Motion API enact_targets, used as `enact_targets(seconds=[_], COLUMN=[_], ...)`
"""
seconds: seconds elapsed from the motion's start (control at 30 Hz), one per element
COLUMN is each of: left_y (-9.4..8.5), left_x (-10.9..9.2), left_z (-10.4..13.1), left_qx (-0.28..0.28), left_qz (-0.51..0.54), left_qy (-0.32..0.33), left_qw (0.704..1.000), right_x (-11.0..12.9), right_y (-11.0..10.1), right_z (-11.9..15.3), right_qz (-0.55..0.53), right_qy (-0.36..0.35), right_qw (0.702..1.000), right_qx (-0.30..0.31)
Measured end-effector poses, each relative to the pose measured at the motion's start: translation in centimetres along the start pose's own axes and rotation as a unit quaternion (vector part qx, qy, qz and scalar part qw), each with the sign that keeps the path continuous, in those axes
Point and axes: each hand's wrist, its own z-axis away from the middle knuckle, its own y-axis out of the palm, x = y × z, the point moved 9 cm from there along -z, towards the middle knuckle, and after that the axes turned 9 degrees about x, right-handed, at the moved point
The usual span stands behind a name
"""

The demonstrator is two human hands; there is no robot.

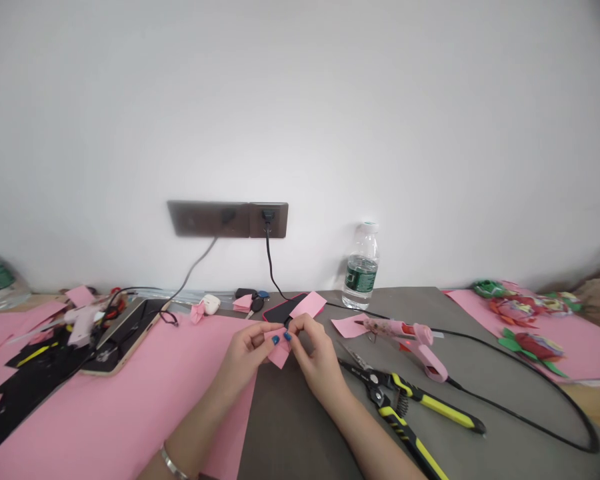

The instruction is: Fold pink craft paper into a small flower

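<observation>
A small piece of pink paper [279, 355] is pinched between my two hands, above the line where a large pink sheet [180, 380] meets the grey mat [290, 427]. My left hand [247, 357] grips its left side with thumb and fingers closed. On the other side, my right hand [314, 353] is closed on the paper's upper right edge. Just behind my hands lie a phone with a pink rim [280, 311] and a pink paper strip [308, 305]. Part of the held paper is hidden by my fingers.
To the right are a pink glue gun [415, 343] with its black cord and yellow-black pliers [405, 393]. A water bottle [361, 270] stands by the wall. Paper flowers [535, 345] lie far right; a large phone [125, 333] lies left among scraps. Cables run to a wall socket [269, 220].
</observation>
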Motion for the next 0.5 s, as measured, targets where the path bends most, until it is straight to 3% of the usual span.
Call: enact_targets(seconds=[0.13,0.5], left_y=[0.0,-0.1], left_x=[-1.2,-1.8], left_z=[0.0,0.0], left_qx=[0.0,-0.022], left_qz=[-0.064,-0.082], left_qy=[0.059,0.085], left_qw=[0.996,0.993], right_x=[-0.5,-0.7], right_y=[0.1,0.2], right_z=[0.0,0.1], right_qz=[-0.027,-0.113], right_qy=[0.019,0.022], right_qw=[0.999,0.993], right_qx=[-0.005,-0.021])
